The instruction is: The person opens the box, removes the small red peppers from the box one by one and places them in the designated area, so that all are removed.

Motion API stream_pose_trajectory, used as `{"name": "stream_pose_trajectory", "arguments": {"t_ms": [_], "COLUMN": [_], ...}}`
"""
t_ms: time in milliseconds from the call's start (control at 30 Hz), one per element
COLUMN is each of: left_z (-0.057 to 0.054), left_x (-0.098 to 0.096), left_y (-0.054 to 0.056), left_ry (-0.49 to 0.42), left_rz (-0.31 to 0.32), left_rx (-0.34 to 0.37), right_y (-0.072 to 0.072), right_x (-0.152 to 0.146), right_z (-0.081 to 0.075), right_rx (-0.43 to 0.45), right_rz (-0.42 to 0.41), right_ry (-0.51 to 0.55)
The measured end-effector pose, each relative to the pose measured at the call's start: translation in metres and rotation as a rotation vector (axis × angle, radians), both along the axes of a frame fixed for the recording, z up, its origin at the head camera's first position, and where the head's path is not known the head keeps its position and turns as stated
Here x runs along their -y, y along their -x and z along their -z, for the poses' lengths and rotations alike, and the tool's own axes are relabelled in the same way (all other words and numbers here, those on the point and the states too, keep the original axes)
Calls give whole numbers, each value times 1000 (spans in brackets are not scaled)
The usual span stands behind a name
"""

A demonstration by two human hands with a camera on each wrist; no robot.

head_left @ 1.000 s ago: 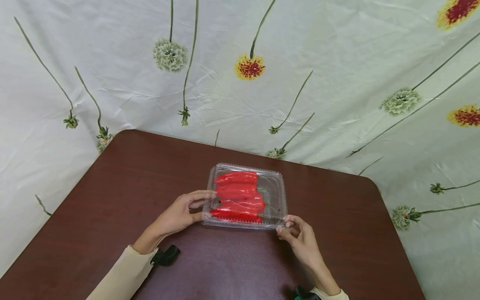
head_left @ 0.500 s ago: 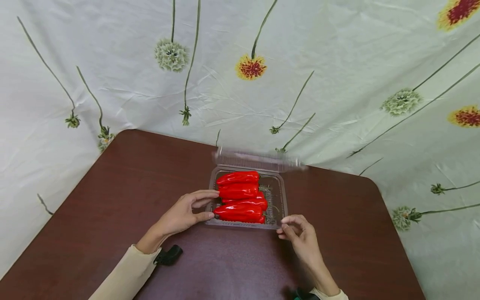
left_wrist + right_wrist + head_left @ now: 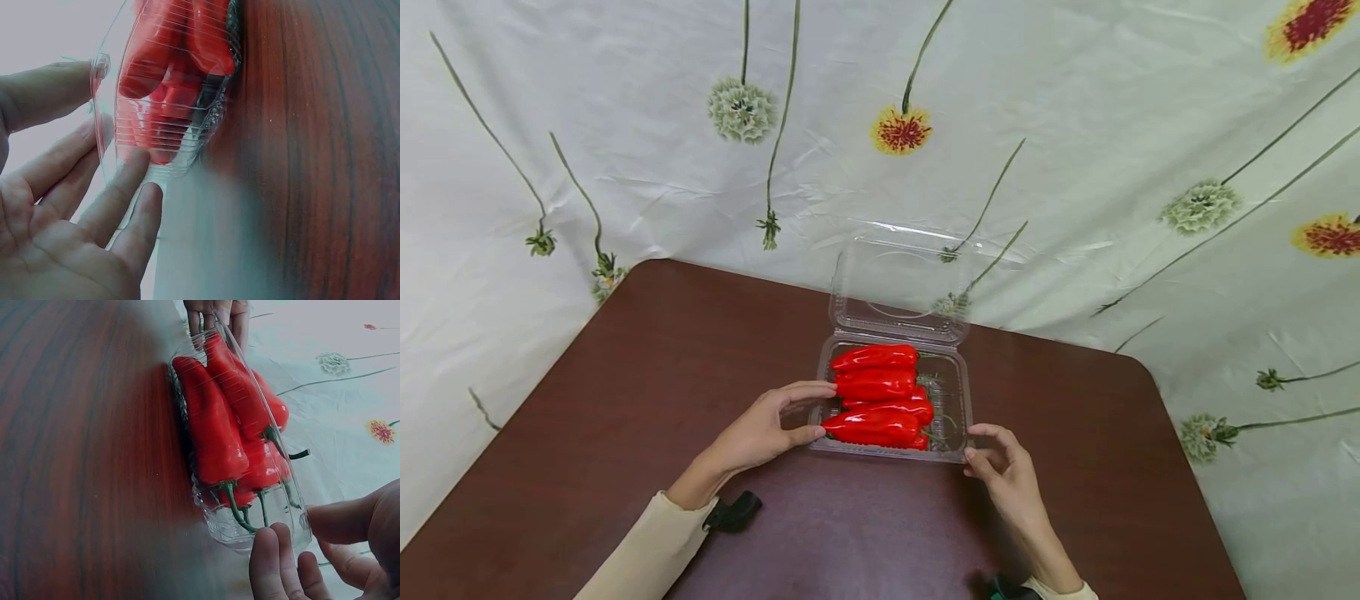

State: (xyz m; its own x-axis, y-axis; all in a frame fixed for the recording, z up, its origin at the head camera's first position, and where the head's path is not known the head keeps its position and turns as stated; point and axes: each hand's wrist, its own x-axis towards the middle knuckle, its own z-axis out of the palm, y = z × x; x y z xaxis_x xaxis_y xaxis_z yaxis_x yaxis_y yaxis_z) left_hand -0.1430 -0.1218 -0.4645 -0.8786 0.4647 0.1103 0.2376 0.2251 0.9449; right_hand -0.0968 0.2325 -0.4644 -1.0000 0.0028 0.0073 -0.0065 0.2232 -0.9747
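Observation:
A clear plastic clamshell container (image 3: 964, 392) sits on the table with its lid (image 3: 898, 279) raised and leaning back on the far side. Inside lie several glossy red peppers (image 3: 875, 384) with green stems, stacked one behind another, tips to the left. My left hand (image 3: 767, 425) holds the container's left side, the thumb near the front corner. In the left wrist view, its fingers (image 3: 115, 203) lie along the ribbed wall and rim. My right hand (image 3: 1003, 467) lightly pinches the front right corner; in the right wrist view, its thumb (image 3: 340, 522) meets the rim, the other fingers below.
The dark reddish-brown table (image 3: 700, 333) has rounded far corners. A white cloth (image 3: 1060, 125) printed with flowers hangs behind it, close to the raised lid. A black strap mount (image 3: 733, 511) sits on my left wrist.
The lid, which covered the peppers a second ago, has swung up and back on its far hinge. My hands stay at the same sides, moving only slightly.

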Motion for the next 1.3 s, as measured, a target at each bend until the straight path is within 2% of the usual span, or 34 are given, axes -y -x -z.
{"name": "stream_pose_trajectory", "arguments": {"t_ms": [100, 367, 600, 733, 867, 967, 1133, 1300], "left_z": [0, 1, 4, 6, 8, 8, 7, 7], "left_x": [1, 5, 4, 3, 6, 10, 16, 19], "left_y": [0, 2, 4, 4, 2, 1, -2, -2], "left_ry": [0, -21, -9, 19, 52, 56, 66, 69], "left_rz": [0, 28, 42, 39, 56, 101, 170, 208], "left_rx": [0, 62, 64, 53, 26, 16, 51, 70], "right_y": [1, 3, 4, 7, 9, 10, 10, 12], "right_x": [0, 1, 0, 0, 3, 7, 16, 29], "right_z": [-1, -3, -7, -9, -11, -14, -22, -28], "right_rx": [16, 47, -13, -27, -98, -167, -238, -303], "right_rz": [5, 16, 27, 33, 24, 18, 2, -79], "right_ry": [-11, -26, -107, -109, -112, -122, -149, -195]}}
